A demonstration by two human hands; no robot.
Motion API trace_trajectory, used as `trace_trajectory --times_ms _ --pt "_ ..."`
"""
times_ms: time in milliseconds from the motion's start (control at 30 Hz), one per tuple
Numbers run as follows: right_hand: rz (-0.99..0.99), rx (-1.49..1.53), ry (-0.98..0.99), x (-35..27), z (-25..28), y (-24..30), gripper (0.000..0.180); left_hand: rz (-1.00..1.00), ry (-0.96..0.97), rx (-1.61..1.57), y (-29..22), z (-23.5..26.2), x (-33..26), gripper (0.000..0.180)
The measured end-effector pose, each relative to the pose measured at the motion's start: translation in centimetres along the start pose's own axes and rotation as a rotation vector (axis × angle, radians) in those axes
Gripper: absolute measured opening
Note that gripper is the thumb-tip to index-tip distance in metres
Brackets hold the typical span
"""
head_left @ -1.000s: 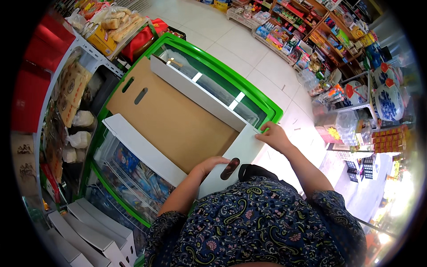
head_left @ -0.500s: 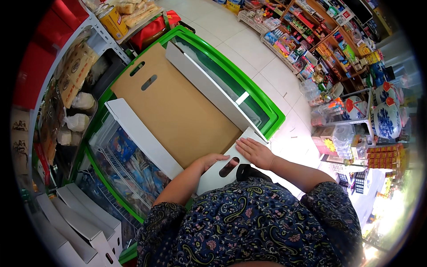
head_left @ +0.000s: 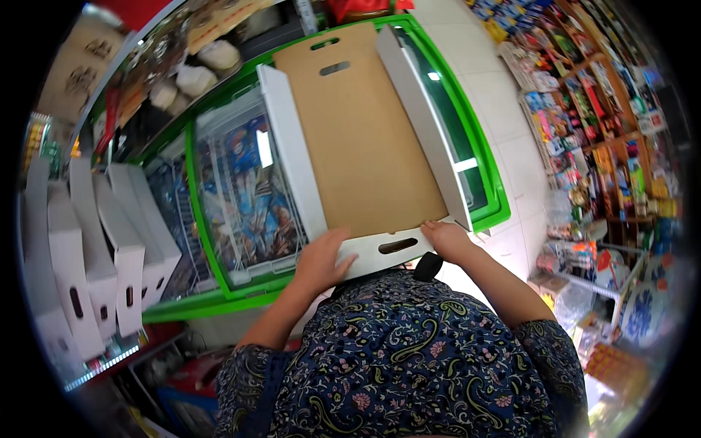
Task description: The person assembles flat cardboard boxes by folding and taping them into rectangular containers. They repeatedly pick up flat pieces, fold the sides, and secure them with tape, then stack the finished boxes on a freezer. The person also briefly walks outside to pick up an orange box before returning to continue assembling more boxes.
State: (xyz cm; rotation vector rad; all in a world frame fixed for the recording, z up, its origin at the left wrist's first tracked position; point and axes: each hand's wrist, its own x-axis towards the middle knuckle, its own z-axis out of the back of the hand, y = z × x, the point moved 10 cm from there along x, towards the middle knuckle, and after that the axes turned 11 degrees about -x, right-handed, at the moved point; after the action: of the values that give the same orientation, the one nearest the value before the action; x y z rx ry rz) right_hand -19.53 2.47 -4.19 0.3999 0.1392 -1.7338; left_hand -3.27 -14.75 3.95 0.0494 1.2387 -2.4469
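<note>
Clothing: a dark blue patterned shirt (head_left: 409,343) is seen nearest, below the box.
Left hand: the near left corner of the box is covered by the left hand (head_left: 319,261), thumb parted from the other fingers – whether anything is gripped cannot be told.
Right hand: the upper edge of the near panel is grasped by the fingers of the right hand (head_left: 450,242), right of the slot.
Cardboard box: the cardboard box (head_left: 372,146), brown inside and white outside, is laid across the freezer; 1 oval slot is cut in its near panel, 2 side walls are raised, and the far end is left flat, with 2 slots.
Freezer: beneath the box, the green-framed freezer (head_left: 252,290) is topped with glass; packets (head_left: 248,190) are seen through it, left of the box.
White boxes: several white boxes (head_left: 73,277) are stood in a row, at far left.
Beyond: pale floor tiles (head_left: 475,102) are crossed to reach shelves (head_left: 613,109), packed with goods.
</note>
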Motion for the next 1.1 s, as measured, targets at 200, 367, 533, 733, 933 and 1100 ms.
trace_trajectory --times_ms 200,367,533,733,933,1100 --pt "0.048 -0.098 0.05 0.6 -1.0 0.5 0.014 -0.211 -0.095 0.539 -1.7 -7.7 -4.2 0.053" --pt "0.079 -0.111 0.352 1.5 -1.9 0.0 0.013 0.151 0.205 0.323 3.7 -10.4 -1.3 0.027" --pt "0.081 -0.151 0.361 1.8 -1.8 0.1 0.015 0.171 0.32 0.384 4.2 -10.8 -0.2 0.019" --pt "0.027 -0.097 0.237 1.3 -1.0 -0.5 0.018 -0.031 -0.068 0.042 -1.4 -5.9 -2.2 0.07" --pt "-0.012 -0.092 0.18 0.7 0.5 0.0 0.014 0.143 -0.65 -0.537 6.8 -4.9 -10.6 0.095" --pt "-0.077 -0.127 0.172 0.6 0.3 1.7 0.031 0.283 -0.603 -0.819 10.3 -8.9 -9.5 0.07"
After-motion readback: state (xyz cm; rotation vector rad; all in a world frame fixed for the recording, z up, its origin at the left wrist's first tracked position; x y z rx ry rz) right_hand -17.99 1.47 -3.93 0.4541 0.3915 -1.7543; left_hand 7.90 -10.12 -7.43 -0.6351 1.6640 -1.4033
